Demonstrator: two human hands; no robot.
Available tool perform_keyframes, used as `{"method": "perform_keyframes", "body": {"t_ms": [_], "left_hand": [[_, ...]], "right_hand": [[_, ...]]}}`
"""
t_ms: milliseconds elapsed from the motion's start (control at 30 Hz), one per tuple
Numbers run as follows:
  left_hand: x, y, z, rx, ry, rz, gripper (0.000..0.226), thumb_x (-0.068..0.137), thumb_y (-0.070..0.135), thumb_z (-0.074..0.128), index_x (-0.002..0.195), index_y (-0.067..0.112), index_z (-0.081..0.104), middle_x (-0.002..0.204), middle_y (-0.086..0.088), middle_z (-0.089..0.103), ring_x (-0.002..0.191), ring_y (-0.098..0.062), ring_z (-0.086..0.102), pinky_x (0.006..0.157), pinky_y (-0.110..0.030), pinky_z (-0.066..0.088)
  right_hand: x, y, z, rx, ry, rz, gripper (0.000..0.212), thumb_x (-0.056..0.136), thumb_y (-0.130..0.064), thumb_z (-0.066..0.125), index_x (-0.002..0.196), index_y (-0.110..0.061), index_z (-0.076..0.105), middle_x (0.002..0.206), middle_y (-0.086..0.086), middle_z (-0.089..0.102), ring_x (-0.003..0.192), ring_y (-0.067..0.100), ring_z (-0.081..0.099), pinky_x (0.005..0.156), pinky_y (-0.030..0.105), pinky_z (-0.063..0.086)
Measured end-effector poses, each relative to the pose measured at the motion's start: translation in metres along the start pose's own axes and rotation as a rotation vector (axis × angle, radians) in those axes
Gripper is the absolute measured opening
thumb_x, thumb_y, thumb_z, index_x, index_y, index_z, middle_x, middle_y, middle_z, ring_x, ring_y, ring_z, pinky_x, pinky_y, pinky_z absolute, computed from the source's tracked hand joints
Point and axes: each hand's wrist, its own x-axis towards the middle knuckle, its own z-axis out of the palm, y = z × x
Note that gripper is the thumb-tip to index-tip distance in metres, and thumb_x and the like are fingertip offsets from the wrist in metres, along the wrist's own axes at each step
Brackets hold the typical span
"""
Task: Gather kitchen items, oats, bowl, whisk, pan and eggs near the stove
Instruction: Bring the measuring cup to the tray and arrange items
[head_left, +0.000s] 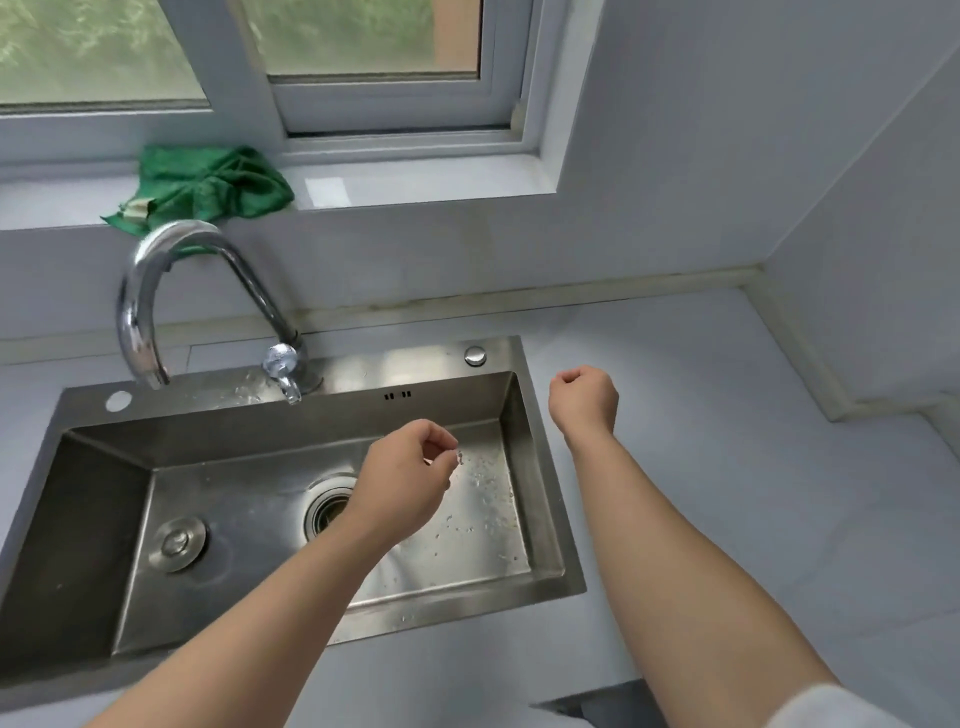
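Note:
None of the oats, bowl, whisk, pan, eggs or stove is in view. My left hand (405, 475) hovers over the right part of a steel sink (540, 571), fingers curled in loosely with nothing in them. My right hand (584, 397) is raised over the white counter (753, 467) just right of the sink's back corner, closed in a fist and holding nothing. Water drops lie on the sink floor below my left hand.
A curved chrome tap (156, 291) stands at the sink's back left. A loose drain plug (176, 543) lies on the sink floor beside the open drain (324, 512). A green cloth (208, 187) sits on the window sill. Walls close the counter's back and right.

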Motion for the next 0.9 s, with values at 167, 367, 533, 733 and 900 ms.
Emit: {"method": "perform_keyframes", "body": {"t_ms": [167,367,533,733,900], "left_hand": [[0.036,0.009,0.016,0.053,-0.002,-0.089,0.01,0.094,0.02,0.061,0.09,0.028,0.064,0.082,0.011,0.069,0.074,-0.006,0.067,0.06,-0.019,0.044],[0.075,0.02,0.032,0.083,-0.032,-0.139,0.009,0.094,0.02,0.059,0.092,0.028,0.063,0.082,0.013,0.068,0.077,-0.008,0.067,0.062,-0.019,0.045],[0.086,0.022,0.04,0.101,-0.042,-0.173,0.008,0.094,0.02,0.06,0.093,0.026,0.064,0.083,0.012,0.068,0.076,-0.008,0.067,0.061,-0.017,0.044],[0.083,0.021,0.04,0.092,0.002,-0.184,0.008,0.094,0.019,0.061,0.091,0.026,0.064,0.083,0.011,0.068,0.076,-0.01,0.068,0.065,-0.019,0.046],[0.064,0.017,0.028,0.084,0.045,-0.188,0.009,0.093,0.018,0.061,0.091,0.026,0.064,0.083,0.011,0.068,0.075,-0.01,0.068,0.065,-0.017,0.047]], "right_hand": [[0.068,-0.007,0.032,-0.172,-0.013,-0.005,0.019,0.095,-0.018,0.052,0.104,-0.016,0.069,0.111,0.008,0.068,0.096,0.032,0.065,0.082,0.036,0.055],[0.113,-0.008,0.059,-0.402,-0.048,-0.074,0.029,0.096,-0.028,0.058,0.118,-0.01,0.066,0.125,0.013,0.059,0.11,0.037,0.059,0.087,0.039,0.05],[0.127,-0.003,0.066,-0.466,-0.036,-0.086,0.029,0.096,-0.027,0.06,0.114,-0.007,0.066,0.12,0.015,0.061,0.109,0.036,0.059,0.087,0.04,0.051],[0.132,-0.012,0.066,-0.561,-0.09,-0.022,0.035,0.094,-0.024,0.06,0.125,-0.007,0.06,0.13,0.015,0.055,0.119,0.034,0.053,0.091,0.039,0.046],[0.122,-0.012,0.062,-0.399,-0.093,0.012,0.025,0.093,-0.018,0.061,0.114,-0.005,0.065,0.119,0.015,0.065,0.109,0.037,0.061,0.082,0.036,0.049]]}}
